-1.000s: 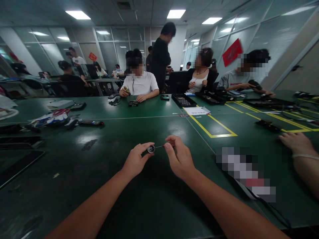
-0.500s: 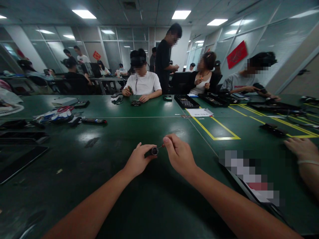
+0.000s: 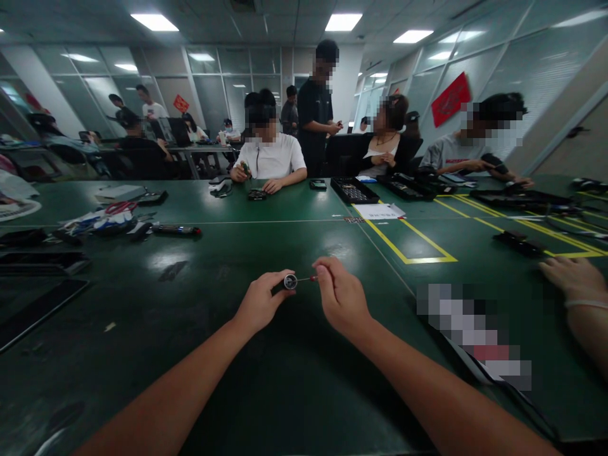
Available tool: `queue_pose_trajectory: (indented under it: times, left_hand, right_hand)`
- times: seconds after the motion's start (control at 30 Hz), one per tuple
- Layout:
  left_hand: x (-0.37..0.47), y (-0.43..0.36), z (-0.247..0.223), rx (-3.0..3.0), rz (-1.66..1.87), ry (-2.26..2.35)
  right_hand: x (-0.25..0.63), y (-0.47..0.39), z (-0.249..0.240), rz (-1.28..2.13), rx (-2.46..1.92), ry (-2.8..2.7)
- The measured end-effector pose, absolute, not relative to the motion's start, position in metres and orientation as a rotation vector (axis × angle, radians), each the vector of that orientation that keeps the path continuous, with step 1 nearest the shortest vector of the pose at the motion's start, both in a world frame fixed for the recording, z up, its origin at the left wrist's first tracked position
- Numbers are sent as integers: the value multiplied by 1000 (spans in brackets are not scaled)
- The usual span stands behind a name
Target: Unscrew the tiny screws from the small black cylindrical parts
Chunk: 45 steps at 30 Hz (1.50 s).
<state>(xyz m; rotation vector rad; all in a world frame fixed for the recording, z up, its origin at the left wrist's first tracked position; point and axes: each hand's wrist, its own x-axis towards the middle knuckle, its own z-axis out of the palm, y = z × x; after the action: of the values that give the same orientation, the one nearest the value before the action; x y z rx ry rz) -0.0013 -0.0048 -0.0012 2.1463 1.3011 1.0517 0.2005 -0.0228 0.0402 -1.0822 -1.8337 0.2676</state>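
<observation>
Between the thumb and fingers of my left hand is a small round dark part with a silvery rim, its open end facing me. My right hand is closed around a thin tool with a red section near the fingers. The tool's slim metal shaft points left and its tip reaches the round part. Most of the tool's handle is hidden in my right hand. Both hands are above the green table.
Scissors and tools lie at the left, beside a red-and-black pen-like tool. A black-edged panel is nearer. Another person's hand rests at the right. Black trays and a seated person are across the table.
The round part has shifted slightly left and up and turned more toward the camera. More of the tool's shaft shows between my hands. The view has tilted slightly.
</observation>
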Motion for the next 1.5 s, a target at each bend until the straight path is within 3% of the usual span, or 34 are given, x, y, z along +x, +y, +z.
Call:
queue_pose_trajectory:
  times: [0.53, 0.83, 1.03, 1.5]
  left_hand:
    - [-1, -7, -1, 2174, 1053, 1344]
    - [1, -7, 2, 2204, 1065, 1298]
    - [0, -6, 8, 2302, 1059, 1290]
    - [-2, -8, 5, 2236, 1032, 1370]
  right_hand:
    - [199, -20, 36, 259, -1024, -1770]
    - [199, -7, 28, 612, -1017, -1500]
    - [206, 15, 20, 1124, -944, -971]
    - [203, -10, 22, 595, -992, -1498]
